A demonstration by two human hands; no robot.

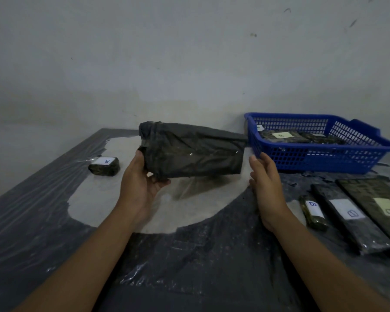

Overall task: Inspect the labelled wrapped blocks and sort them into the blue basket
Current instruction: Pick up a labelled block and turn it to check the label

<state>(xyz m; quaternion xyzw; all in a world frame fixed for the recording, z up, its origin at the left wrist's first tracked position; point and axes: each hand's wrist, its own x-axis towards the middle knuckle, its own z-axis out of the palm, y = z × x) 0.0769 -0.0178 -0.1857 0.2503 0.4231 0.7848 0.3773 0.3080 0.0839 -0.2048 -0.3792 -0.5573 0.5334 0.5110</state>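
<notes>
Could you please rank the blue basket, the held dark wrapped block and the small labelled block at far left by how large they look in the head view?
1. blue basket
2. held dark wrapped block, nearer the camera, so this gap is unsure
3. small labelled block

The big wrapped block [194, 152] is covered in dark plastic film — crinkled, dully glossy, with a few bright glints. The blue basket [320, 155] at far right is moulded plastic mesh, smooth with a slight sheen. The table [31, 210] is spread with thin dark plastic sheeting, wrinkled and shiny, torn open at the middle onto a pale, matt, grainy surface [126, 199]. The small block [104, 166] at left and the long blocks [356, 224] at right — glossy clear wrap, each with a matt paper label. The wall [167, 52] looks matt, scuffed plaster.
</notes>
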